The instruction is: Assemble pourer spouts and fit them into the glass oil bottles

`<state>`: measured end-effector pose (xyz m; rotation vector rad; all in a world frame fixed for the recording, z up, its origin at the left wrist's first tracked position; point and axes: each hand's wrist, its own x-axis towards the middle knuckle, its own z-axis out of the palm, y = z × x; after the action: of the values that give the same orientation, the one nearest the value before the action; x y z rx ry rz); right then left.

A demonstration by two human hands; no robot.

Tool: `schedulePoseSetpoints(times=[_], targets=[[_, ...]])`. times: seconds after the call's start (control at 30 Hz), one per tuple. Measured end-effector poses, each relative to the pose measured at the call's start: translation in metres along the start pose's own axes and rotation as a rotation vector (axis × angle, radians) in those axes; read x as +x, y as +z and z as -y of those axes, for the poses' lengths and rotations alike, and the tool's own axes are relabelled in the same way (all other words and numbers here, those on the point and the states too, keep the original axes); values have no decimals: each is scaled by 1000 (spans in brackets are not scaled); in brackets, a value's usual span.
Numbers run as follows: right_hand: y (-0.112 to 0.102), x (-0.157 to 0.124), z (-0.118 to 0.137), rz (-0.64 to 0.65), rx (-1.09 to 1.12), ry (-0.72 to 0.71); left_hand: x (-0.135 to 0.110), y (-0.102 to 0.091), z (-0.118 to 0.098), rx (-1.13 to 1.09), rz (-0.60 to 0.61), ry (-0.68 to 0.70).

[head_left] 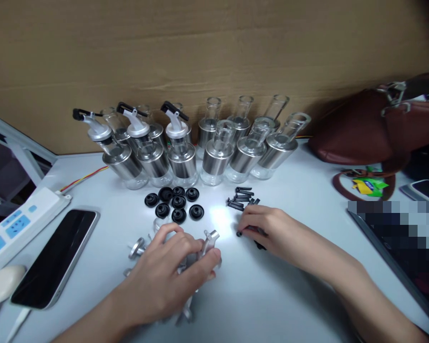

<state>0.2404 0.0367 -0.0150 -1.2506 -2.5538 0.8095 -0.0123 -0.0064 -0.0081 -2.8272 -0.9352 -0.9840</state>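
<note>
My left hand [175,271] is closed around a silver pour spout [210,237], its open end poking up between thumb and fingers. More silver spouts [137,248] lie beneath and beside that hand, partly covered by it. With pinched fingertips, my right hand [266,225] holds a small black lever [239,234] low over the table; most of it is hidden. A few more black levers [241,197] lie just beyond the right hand. Past the left hand sits a cluster of black stoppers [178,202].
Glass bottles with steel sleeves [218,157] stand in rows at the back, three with spout tops [177,127]. On the left are a phone [57,257] and a power strip [21,224]. A brown bag [361,128] and a dark-edged device [389,247] are at right.
</note>
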Motion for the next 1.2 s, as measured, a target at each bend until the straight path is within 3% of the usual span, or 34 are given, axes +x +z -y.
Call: schedulePoseSetpoints(times=[0.47, 0.57, 0.73, 0.93, 1.2], targets=[[0, 1, 5, -63, 46, -66, 1, 1, 2, -40, 54, 22], [-5, 0, 14, -121, 172, -24, 0, 1, 1, -48, 67, 3], [-7, -2, 30, -237, 345, -117, 1, -2, 1, -33, 85, 32], [-1, -1, 36, -361, 623, -60, 0, -4, 0, -93, 92, 6], [-3, 2, 38, -426, 758, -145, -4, -3, -1, -107, 79, 0]])
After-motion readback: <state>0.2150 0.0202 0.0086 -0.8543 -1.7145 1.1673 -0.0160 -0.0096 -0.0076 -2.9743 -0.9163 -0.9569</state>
